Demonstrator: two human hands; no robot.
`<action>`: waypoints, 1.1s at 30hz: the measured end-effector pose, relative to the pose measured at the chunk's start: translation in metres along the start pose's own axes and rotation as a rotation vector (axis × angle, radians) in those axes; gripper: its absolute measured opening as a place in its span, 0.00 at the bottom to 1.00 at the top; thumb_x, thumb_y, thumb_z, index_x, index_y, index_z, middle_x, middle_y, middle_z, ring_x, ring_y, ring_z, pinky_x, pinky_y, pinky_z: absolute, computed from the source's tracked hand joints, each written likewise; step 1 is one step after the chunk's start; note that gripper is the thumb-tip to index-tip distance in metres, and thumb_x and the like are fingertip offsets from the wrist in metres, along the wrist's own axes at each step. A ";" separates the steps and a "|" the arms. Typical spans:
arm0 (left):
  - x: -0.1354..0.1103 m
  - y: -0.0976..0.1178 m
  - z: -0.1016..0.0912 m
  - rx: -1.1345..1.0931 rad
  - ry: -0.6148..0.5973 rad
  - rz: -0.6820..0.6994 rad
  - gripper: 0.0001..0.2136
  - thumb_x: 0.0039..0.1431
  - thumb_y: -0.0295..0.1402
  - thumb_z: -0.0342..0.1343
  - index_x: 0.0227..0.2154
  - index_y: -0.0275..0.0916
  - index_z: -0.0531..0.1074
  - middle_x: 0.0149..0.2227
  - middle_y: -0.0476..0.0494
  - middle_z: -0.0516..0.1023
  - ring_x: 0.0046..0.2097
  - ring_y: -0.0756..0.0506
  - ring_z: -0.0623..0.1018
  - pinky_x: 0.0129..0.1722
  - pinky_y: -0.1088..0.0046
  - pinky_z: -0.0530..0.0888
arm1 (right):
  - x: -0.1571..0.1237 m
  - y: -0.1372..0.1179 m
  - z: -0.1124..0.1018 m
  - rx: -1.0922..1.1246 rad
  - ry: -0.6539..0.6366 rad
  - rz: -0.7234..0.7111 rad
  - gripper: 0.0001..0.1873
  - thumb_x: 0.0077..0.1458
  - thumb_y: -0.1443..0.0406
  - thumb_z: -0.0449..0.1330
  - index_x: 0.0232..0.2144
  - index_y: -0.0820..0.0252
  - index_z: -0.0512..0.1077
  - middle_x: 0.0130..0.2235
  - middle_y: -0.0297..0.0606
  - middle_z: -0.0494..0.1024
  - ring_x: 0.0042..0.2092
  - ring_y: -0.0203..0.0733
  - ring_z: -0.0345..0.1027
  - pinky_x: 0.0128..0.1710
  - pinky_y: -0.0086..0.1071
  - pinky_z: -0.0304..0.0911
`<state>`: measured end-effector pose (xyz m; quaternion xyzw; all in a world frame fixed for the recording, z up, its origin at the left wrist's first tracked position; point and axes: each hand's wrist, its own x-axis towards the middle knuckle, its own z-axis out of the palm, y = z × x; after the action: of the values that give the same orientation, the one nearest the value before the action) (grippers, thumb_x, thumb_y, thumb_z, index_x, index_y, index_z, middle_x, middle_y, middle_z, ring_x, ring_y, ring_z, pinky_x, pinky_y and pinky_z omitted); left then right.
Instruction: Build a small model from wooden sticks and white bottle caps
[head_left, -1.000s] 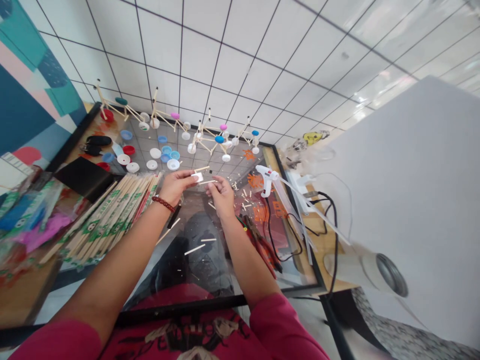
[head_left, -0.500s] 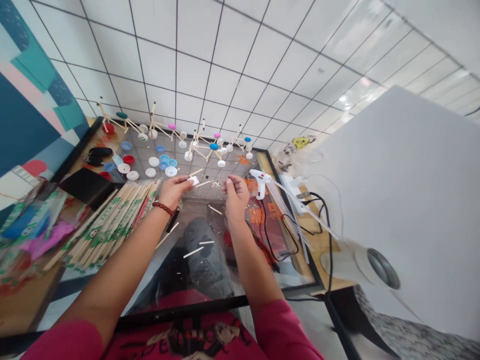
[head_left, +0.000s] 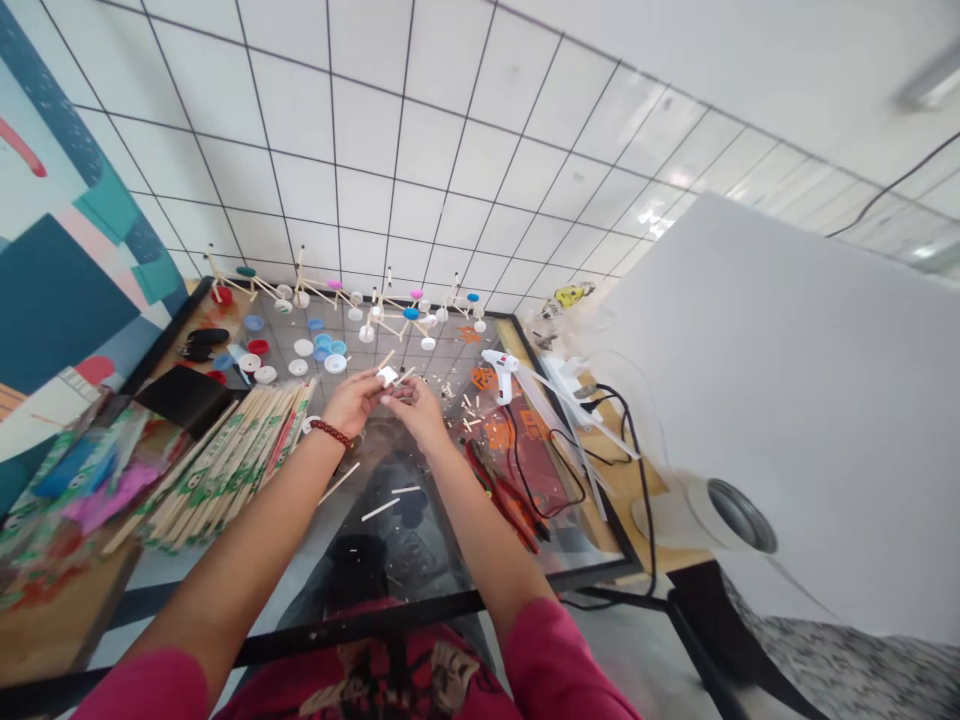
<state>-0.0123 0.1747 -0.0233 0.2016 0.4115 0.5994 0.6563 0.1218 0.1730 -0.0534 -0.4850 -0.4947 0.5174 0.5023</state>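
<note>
In my left hand, closed at its fingertips, is a small white piece with thin wooden sticks showing beside it. My right hand is right up against that piece, its thumb and fingers pinched together; what they hold is too small to make out. Cut wooden sticks lie on the glass tabletop below my hands. Small wood scraps are scattered to the right of my right hand. A white glue gun stands farther right.
Stick figures with bottle caps line the back edge. Loose caps lie at the back left. Wrapped chopsticks are piled left, near a black box. Red-handled pliers, a black cable and glue sticks lie right.
My right hand has moved left, from apart to meeting the white piece in my left hand. The pliers now show more fully. The whole view has shifted slightly.
</note>
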 end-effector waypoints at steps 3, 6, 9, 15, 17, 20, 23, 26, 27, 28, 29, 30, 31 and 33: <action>0.000 -0.001 0.000 -0.006 -0.011 -0.002 0.11 0.38 0.23 0.72 0.28 0.34 0.81 0.28 0.44 0.83 0.29 0.49 0.80 0.31 0.76 0.76 | 0.006 0.000 0.008 0.029 0.022 0.000 0.25 0.40 0.64 0.74 0.41 0.56 0.71 0.30 0.27 0.77 0.35 0.40 0.74 0.39 0.34 0.70; 0.001 -0.003 0.000 -0.011 -0.011 0.008 0.11 0.38 0.24 0.72 0.28 0.35 0.80 0.27 0.46 0.83 0.29 0.50 0.79 0.31 0.77 0.75 | 0.010 0.001 0.010 0.035 0.039 -0.010 0.24 0.39 0.64 0.74 0.41 0.56 0.72 0.31 0.28 0.76 0.35 0.40 0.73 0.40 0.34 0.70; 0.002 -0.005 -0.002 -0.009 -0.007 0.011 0.12 0.37 0.25 0.73 0.29 0.36 0.80 0.29 0.47 0.83 0.30 0.50 0.79 0.33 0.76 0.75 | 0.011 0.002 0.011 0.027 0.042 -0.022 0.25 0.41 0.64 0.74 0.42 0.56 0.72 0.32 0.28 0.77 0.35 0.39 0.73 0.40 0.33 0.70; 0.002 -0.006 -0.004 0.022 0.018 0.030 0.13 0.36 0.26 0.73 0.29 0.38 0.80 0.31 0.46 0.84 0.34 0.47 0.81 0.38 0.71 0.77 | 0.009 0.003 0.012 -0.050 0.041 -0.066 0.20 0.48 0.64 0.70 0.44 0.56 0.73 0.36 0.32 0.81 0.35 0.39 0.73 0.39 0.33 0.71; 0.002 -0.007 -0.004 0.042 0.032 0.043 0.14 0.36 0.26 0.73 0.29 0.38 0.79 0.32 0.45 0.83 0.35 0.46 0.81 0.40 0.69 0.78 | 0.009 0.002 0.012 -0.095 0.042 -0.079 0.19 0.49 0.64 0.69 0.45 0.56 0.73 0.36 0.32 0.82 0.34 0.38 0.73 0.39 0.32 0.71; 0.004 -0.010 -0.003 0.070 0.069 0.073 0.15 0.35 0.27 0.73 0.29 0.37 0.78 0.32 0.44 0.82 0.36 0.45 0.81 0.43 0.65 0.78 | 0.011 0.000 0.010 -0.185 0.051 -0.100 0.18 0.51 0.64 0.67 0.45 0.58 0.74 0.37 0.33 0.81 0.33 0.38 0.71 0.37 0.32 0.70; 0.008 -0.014 -0.004 0.076 0.162 0.162 0.18 0.35 0.25 0.71 0.34 0.39 0.76 0.34 0.47 0.80 0.40 0.45 0.81 0.49 0.65 0.76 | 0.013 -0.004 0.007 -0.303 0.077 -0.138 0.16 0.50 0.65 0.68 0.43 0.59 0.76 0.37 0.35 0.80 0.36 0.40 0.70 0.41 0.34 0.69; 0.012 -0.015 -0.004 0.064 0.270 0.303 0.20 0.38 0.24 0.69 0.38 0.42 0.74 0.39 0.50 0.78 0.46 0.47 0.80 0.55 0.68 0.73 | 0.014 -0.007 0.004 -0.429 0.083 -0.177 0.15 0.46 0.65 0.71 0.39 0.58 0.78 0.38 0.36 0.78 0.42 0.43 0.69 0.49 0.36 0.67; 0.012 -0.015 -0.004 0.061 0.292 0.340 0.20 0.40 0.24 0.68 0.39 0.42 0.73 0.40 0.50 0.77 0.47 0.48 0.80 0.56 0.69 0.72 | 0.014 -0.008 0.004 -0.466 0.077 -0.185 0.14 0.45 0.66 0.72 0.37 0.58 0.78 0.38 0.36 0.78 0.43 0.44 0.70 0.51 0.37 0.66; 0.013 -0.014 -0.004 0.058 0.308 0.369 0.20 0.40 0.24 0.67 0.39 0.42 0.73 0.41 0.50 0.77 0.47 0.48 0.80 0.56 0.69 0.72 | 0.014 -0.008 0.003 -0.499 0.070 -0.188 0.14 0.44 0.67 0.72 0.36 0.57 0.79 0.38 0.37 0.78 0.44 0.45 0.70 0.52 0.38 0.65; 0.013 -0.013 -0.005 0.055 0.321 0.388 0.20 0.41 0.23 0.66 0.39 0.42 0.73 0.41 0.50 0.76 0.47 0.48 0.80 0.56 0.69 0.72 | 0.014 -0.007 0.002 -0.529 0.062 -0.188 0.13 0.43 0.67 0.73 0.35 0.57 0.79 0.38 0.37 0.78 0.45 0.46 0.70 0.53 0.38 0.64; 0.014 -0.012 -0.005 0.051 0.333 0.398 0.19 0.42 0.22 0.66 0.39 0.42 0.73 0.41 0.50 0.76 0.45 0.49 0.80 0.55 0.70 0.73 | 0.014 -0.006 0.002 -0.555 0.056 -0.185 0.13 0.43 0.67 0.73 0.34 0.57 0.79 0.38 0.37 0.79 0.45 0.47 0.70 0.54 0.39 0.64; 0.014 -0.011 -0.006 0.047 0.346 0.407 0.18 0.42 0.22 0.65 0.39 0.41 0.73 0.40 0.49 0.76 0.45 0.49 0.80 0.55 0.70 0.73 | 0.014 -0.005 0.001 -0.577 0.052 -0.180 0.13 0.43 0.67 0.73 0.34 0.57 0.79 0.39 0.37 0.79 0.45 0.47 0.70 0.54 0.40 0.63; 0.015 -0.011 -0.007 0.043 0.371 0.420 0.18 0.43 0.21 0.64 0.39 0.41 0.73 0.40 0.49 0.77 0.44 0.49 0.81 0.53 0.70 0.74 | 0.014 -0.003 0.000 -0.609 0.046 -0.166 0.14 0.43 0.66 0.74 0.35 0.56 0.79 0.40 0.37 0.80 0.46 0.48 0.71 0.55 0.41 0.64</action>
<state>-0.0117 0.1851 -0.0396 0.1831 0.4863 0.7403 0.4266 0.1214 0.1872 -0.0505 -0.5825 -0.6534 0.2917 0.3856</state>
